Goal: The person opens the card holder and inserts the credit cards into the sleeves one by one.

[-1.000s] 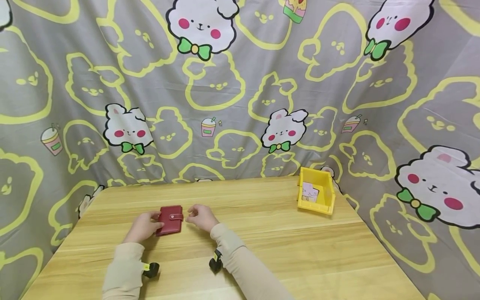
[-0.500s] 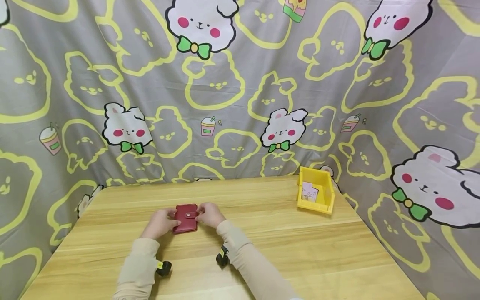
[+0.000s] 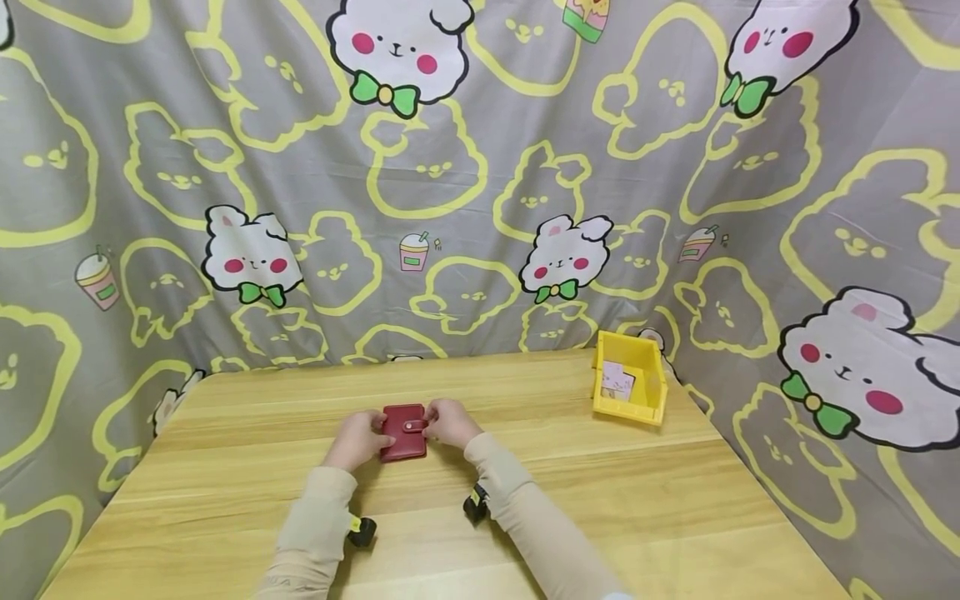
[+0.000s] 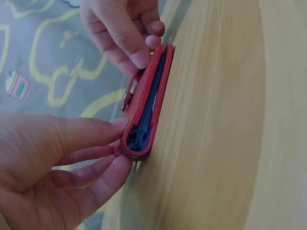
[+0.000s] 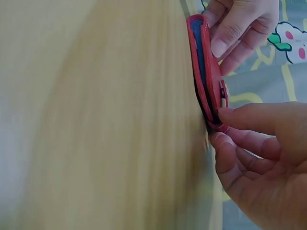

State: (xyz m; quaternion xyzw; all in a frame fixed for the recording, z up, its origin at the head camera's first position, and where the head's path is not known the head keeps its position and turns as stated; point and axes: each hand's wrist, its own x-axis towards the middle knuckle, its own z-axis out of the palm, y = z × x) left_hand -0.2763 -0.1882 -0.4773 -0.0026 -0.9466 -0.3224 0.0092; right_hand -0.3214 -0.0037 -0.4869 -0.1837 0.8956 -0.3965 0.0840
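A dark red card wallet [image 3: 397, 440] with a snap strap lies between my two hands, over the left-middle part of the wooden table. My left hand [image 3: 357, 437] pinches its left edge, the thumb on top and fingers beneath, as the left wrist view also shows. On the opposite edge, beside the strap, my right hand [image 3: 452, 423] pinches with thumb and index finger. Bluish inner sleeves show between the covers of the wallet [image 4: 140, 98] in the left wrist view. The strap with its metal snap is fastened across the front.
A yellow plastic bin [image 3: 628, 408] stands at the table's back right, with pinkish cards [image 3: 617, 382] inside. A grey patterned curtain [image 3: 465, 217] hangs behind and beside the wooden table [image 3: 600, 500]. Black cameras are strapped at both wrists.
The wallet has slid rightward along the table with my left hand. My right hand, apart from it a second ago, has come to pinch its strap-side edge and moved right too.
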